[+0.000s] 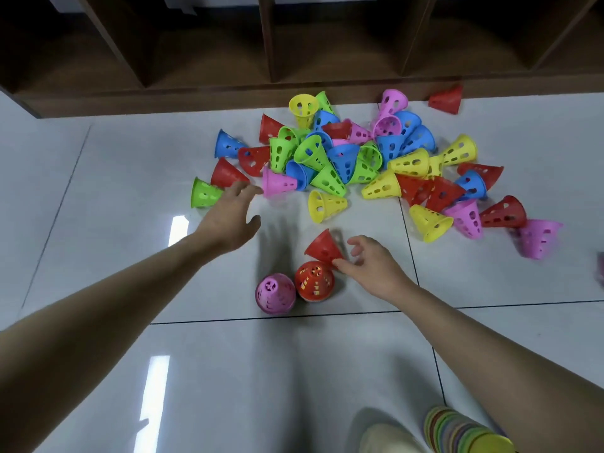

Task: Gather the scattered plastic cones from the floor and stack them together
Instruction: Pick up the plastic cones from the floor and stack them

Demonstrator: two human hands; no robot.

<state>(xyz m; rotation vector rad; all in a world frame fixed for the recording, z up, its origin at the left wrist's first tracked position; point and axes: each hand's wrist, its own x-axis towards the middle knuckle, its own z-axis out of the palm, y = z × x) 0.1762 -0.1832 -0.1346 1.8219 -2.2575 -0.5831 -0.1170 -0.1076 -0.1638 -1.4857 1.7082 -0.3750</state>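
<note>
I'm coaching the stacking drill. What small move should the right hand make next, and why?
Probably tip the loose red cone upright and lower it onto the red stack: the right hand pinches its rim beside that stack, while the left hand reaches open toward the pile.

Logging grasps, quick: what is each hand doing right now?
Left hand: open, reaching toward the pink cone.
Right hand: pinches the red cone.

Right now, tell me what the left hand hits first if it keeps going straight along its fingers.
Most likely the pink cone: the left hand points up-right, fingertips just short of its rim. The red cone lies close beside that line; depth is uncertain.
</note>
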